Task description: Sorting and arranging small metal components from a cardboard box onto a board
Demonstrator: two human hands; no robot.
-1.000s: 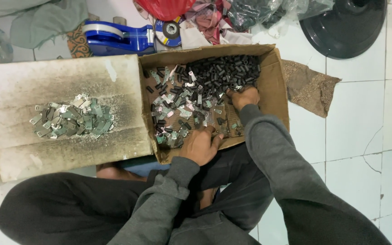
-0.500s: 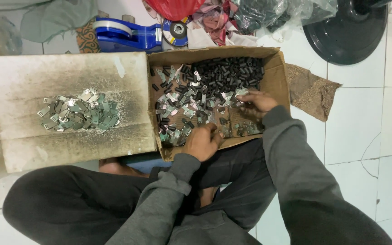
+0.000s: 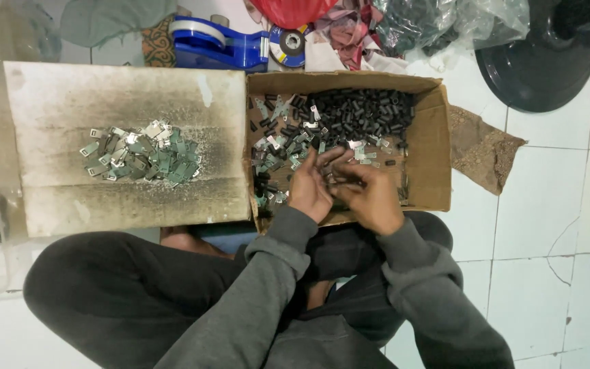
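While both hands meet over the near part of the open box, the scene lies as follows.

Left hand: the left hand (image 3: 310, 188) hovers low inside the cardboard box (image 3: 437, 164), its fingers (image 3: 322, 161) bent forward and close together; something small seems pinched at the tips, but the picture does not show whether they grip.

Right hand: the right hand (image 3: 371, 197) sits just beside the left — touching it at the fingertips — with fingers (image 3: 344, 183) curled inward; whether they clamp a piece cannot be told.

Small parts in the box: black cylindrical sleeves (image 3: 360, 113) are heaped in the far half, toward the right, and silvery metal clips (image 3: 278, 147) lie scattered on the left side and middle, right in front of the hands.

Sorted heap: a pile of metal clips (image 3: 141, 154) rests on a flat, soot-stained cardboard sheet (image 3: 69, 89), left of the box and touching its wall.

Floor: white tiled floor (image 3: 561, 205) carries everything; the person sits on it in dark trousers and a grey sweatshirt.

Beyond the box: a blue tape dispenser (image 3: 216, 48), a bundle of cloth and plastic bags (image 3: 404, 24), and a round dark stand base (image 3: 537, 65) at the far right.

Loose flap: a torn brown cardboard flap (image 3: 483, 150) lies just right of the box.
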